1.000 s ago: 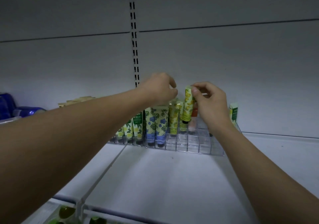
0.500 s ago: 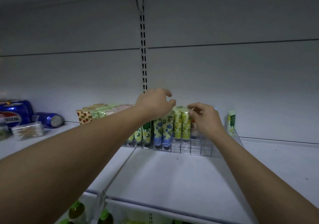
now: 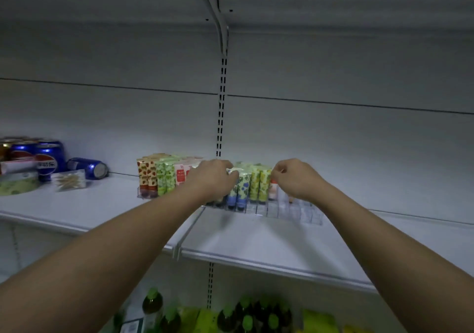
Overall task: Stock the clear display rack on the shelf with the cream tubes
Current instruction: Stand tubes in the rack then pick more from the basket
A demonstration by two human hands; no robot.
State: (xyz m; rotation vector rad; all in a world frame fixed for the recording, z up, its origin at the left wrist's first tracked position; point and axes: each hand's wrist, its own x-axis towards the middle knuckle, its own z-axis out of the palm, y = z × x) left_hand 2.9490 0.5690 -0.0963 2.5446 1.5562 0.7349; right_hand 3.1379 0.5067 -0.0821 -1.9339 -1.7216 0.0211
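Note:
The clear display rack [image 3: 283,212] stands at the back of the white shelf [image 3: 256,240]. Its left and middle cells hold upright cream tubes: strawberry-print tubes [image 3: 147,176], green ones [image 3: 164,179], pink ones [image 3: 180,176], blue-flower tubes [image 3: 241,190] and yellow-flower tubes [image 3: 259,186]. The rack's right cells are bare. My left hand [image 3: 213,177] is curled over the tube tops, fingertips pinching the top of a pale tube [image 3: 234,171]. My right hand [image 3: 295,177] pinches the top of a peach tube [image 3: 273,190] beside the yellow ones.
Blue cola cans [image 3: 48,157], one lying on its side [image 3: 88,167], and a packet of cotton swabs [image 3: 70,180] sit at the shelf's left. Green-capped bottles [image 3: 152,304] fill the shelf below. A slotted upright [image 3: 221,107] runs up the back wall.
My right hand lowered the yellow-flower tube into the rack and shifted its pinch to the peach tube. Both hands sank to the tube tops. The view pulled back, showing cans and bottles.

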